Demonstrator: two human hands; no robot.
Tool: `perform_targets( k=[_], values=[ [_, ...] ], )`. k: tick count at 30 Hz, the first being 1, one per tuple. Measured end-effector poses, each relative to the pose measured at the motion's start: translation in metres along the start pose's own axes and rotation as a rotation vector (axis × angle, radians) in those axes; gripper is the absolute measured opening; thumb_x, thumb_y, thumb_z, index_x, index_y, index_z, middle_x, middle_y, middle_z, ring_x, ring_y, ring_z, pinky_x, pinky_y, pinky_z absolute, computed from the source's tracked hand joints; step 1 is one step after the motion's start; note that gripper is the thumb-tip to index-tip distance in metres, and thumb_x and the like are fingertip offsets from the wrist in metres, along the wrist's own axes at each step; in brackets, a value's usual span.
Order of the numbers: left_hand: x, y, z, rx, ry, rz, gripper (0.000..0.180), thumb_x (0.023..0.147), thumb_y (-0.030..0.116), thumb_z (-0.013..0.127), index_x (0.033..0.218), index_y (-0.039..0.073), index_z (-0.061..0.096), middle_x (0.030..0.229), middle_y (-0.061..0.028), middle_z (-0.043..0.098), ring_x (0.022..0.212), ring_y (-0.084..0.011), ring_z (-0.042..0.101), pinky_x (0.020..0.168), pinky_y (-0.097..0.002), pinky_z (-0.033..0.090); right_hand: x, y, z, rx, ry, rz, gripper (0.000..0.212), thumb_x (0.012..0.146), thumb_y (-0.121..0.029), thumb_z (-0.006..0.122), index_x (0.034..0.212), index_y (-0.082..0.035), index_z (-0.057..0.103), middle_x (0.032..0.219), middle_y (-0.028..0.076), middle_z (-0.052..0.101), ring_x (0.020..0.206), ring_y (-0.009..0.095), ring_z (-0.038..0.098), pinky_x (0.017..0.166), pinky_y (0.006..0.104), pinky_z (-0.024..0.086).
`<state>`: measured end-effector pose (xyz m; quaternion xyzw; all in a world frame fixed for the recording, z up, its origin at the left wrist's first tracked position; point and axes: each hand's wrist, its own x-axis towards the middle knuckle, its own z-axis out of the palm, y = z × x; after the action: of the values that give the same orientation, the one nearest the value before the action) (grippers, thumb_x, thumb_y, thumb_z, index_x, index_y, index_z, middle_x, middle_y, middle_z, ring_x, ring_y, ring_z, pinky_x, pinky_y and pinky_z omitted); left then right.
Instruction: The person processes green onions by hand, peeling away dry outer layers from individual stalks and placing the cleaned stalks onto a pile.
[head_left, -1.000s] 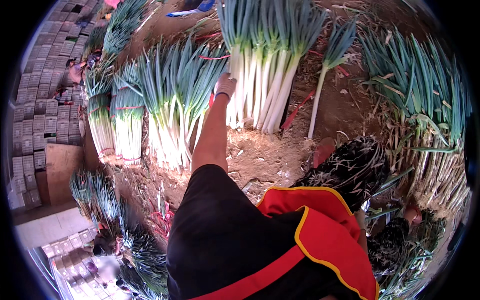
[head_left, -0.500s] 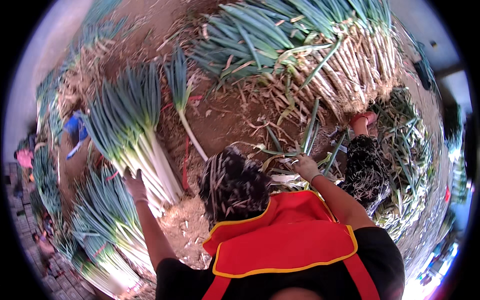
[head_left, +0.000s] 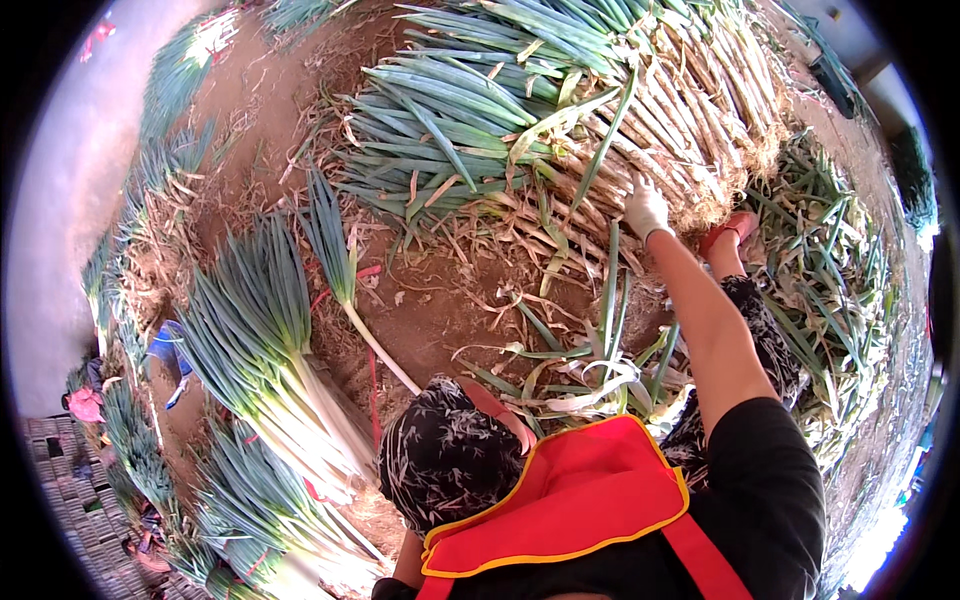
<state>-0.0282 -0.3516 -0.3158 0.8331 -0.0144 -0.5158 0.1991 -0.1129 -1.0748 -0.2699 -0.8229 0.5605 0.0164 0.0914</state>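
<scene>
My right hand (head_left: 645, 207), in a pale glove, reaches forward to a big heap of soil-caked green onions (head_left: 690, 110). Its fingers look stretched out over the root-end stalks and touch them; no stalk is plainly held. My left hand is out of sight, with only a bit of the left forearm (head_left: 408, 560) showing beside my knee. Left of me lies a pile of cleaned green onions (head_left: 290, 370) with white stems and blue-green tops. One single cleaned green onion (head_left: 345, 285) lies apart between that pile and my knee.
Stripped leaves (head_left: 610, 375) lie before my knees, and a larger heap of leaf waste (head_left: 840, 260) spreads at the right beside my red shoe (head_left: 728, 232). Tied bundles (head_left: 290, 510) sit at the lower left. A blue item (head_left: 168, 345) is on the soil farther left.
My right hand has moved forward from the stripped leaves to the uncleaned heap. My left hand has left the cleaned pile and gone out of view. The head view has shifted.
</scene>
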Motion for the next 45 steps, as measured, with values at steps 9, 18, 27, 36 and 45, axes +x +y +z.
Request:
perform_targets(
  k=[9, 18, 27, 36, 45],
  values=[
    [-0.027, 0.221, -0.131, 0.115, 0.495, 0.718, 0.028, 0.087, 0.018, 0.062, 0.109, 0.001, 0.062, 0.099, -0.0142, 0.066, 0.092, -0.0249, 0.064, 0.083, -0.0346, 0.05, -0.05, -0.042, -0.048, 0.74, -0.569, -0.052, 0.038, 0.094, -0.021, 0.054, 0.129, -0.006, 0.046, 0.097, 0.008, 0.058, 0.064, 0.011, 0.053, 0.054, 0.0236, 0.045],
    [-0.131, 0.49, -0.112, 0.042, 0.272, 1.029, 0.044, 0.09, 0.036, 0.064, 0.117, 0.001, 0.061, 0.114, -0.0113, 0.064, 0.107, -0.0261, 0.061, 0.093, -0.0342, 0.046, -0.293, -0.059, -0.194, 1.658, -0.57, -0.244, 0.03, 0.095, -0.033, 0.057, 0.101, -0.004, 0.053, 0.065, -0.002, 0.05, 0.046, 0.005, 0.042, 0.04, 0.0198, 0.032],
    [-0.159, 0.492, -0.042, -1.074, -0.825, 0.951, 0.03, 0.089, 0.017, 0.065, 0.116, 0.005, 0.057, 0.109, -0.0063, 0.063, 0.097, -0.0191, 0.062, 0.085, -0.0365, 0.054, -0.359, -0.061, -0.196, 1.493, -0.182, -0.419, 0.028, 0.094, -0.028, 0.061, 0.104, -0.003, 0.052, 0.075, -0.002, 0.05, 0.06, 0.004, 0.044, 0.051, 0.0203, 0.038],
    [-0.169, 0.491, -0.041, -1.121, -0.814, 1.051, 0.036, 0.09, 0.016, 0.065, 0.121, 0.002, 0.056, 0.113, -0.0086, 0.063, 0.101, -0.0205, 0.062, 0.091, -0.035, 0.051, -0.264, -0.131, -0.269, 1.437, -0.13, -0.611, 0.031, 0.083, -0.01, 0.069, 0.109, 0.001, 0.055, 0.088, 0.003, 0.061, 0.077, 0.01, 0.054, 0.073, 0.0252, 0.047],
    [-0.146, 0.493, -0.091, -1.277, -0.591, 1.023, 0.038, 0.076, 0.024, 0.08, 0.106, 0.008, 0.063, 0.088, -0.0033, 0.062, 0.087, -0.0207, 0.058, 0.081, -0.0356, 0.05, -0.319, -0.118, -0.233, 1.636, -0.161, -0.434, 0.015, 0.084, -0.005, 0.065, 0.087, -0.007, 0.05, 0.071, -0.001, 0.052, 0.061, 0.008, 0.05, 0.056, 0.0227, 0.045]
  ],
)
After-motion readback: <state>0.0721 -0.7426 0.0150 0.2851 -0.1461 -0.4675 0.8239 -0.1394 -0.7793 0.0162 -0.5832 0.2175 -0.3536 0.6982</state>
